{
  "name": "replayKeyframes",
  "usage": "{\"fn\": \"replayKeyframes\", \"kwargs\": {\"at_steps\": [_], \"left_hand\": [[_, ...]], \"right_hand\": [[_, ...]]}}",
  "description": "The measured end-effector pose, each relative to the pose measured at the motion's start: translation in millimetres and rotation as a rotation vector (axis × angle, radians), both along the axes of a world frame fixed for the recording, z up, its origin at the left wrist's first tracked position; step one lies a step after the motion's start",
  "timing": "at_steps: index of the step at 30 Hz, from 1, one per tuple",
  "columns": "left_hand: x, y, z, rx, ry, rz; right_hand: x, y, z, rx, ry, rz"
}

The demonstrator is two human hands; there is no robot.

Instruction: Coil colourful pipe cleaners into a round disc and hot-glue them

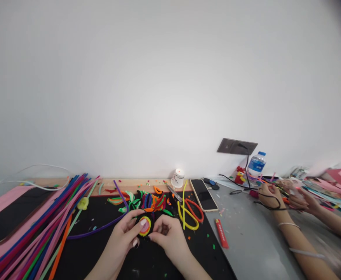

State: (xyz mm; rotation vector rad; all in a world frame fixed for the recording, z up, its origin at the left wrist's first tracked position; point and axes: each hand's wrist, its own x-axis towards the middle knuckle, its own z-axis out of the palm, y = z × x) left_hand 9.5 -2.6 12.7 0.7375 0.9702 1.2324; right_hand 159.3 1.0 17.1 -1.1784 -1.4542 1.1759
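My left hand (124, 235) holds a round coiled pipe-cleaner disc (146, 230) between thumb and fingers. Rings of yellow, orange and pink show on the disc, with a black outer edge. On its right side my right hand (169, 233) is closed, thumb and fingertips pinching at that black edge; exactly what they grip is partly hidden. Just beyond the hands lies a pile of twisted pipe-cleaner pieces (135, 201) in green, orange, blue and red. A purple pipe cleaner (100, 228) curves across the black mat (199, 256) to the left.
A bundle of long pipe cleaners (48, 229) fills the left side. Scissors (174, 192), a yellow pipe cleaner (180, 214), a phone (204, 195), a paper cup (177, 178) and a red packet (221, 234) stand or lie rightward. Another person's hands (271, 196) work at far right near a bottle (257, 163).
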Motion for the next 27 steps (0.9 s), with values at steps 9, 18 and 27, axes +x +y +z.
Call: {"fn": "replayKeyframes", "kwargs": {"at_steps": [9,18,27], "left_hand": [[2.8,2.1,-0.8,0.081,0.095,0.019],[4.2,-1.6,9.4,0.081,0.123,0.052],[4.4,-0.6,6.0,0.096,0.126,0.045]], "right_hand": [[-1.3,1.3,-0.7,-0.242,0.118,0.07],[-3.8,0.1,0.1,-0.237,0.209,0.123],[-4.1,1.1,-4.1,-0.236,0.242,0.137]]}}
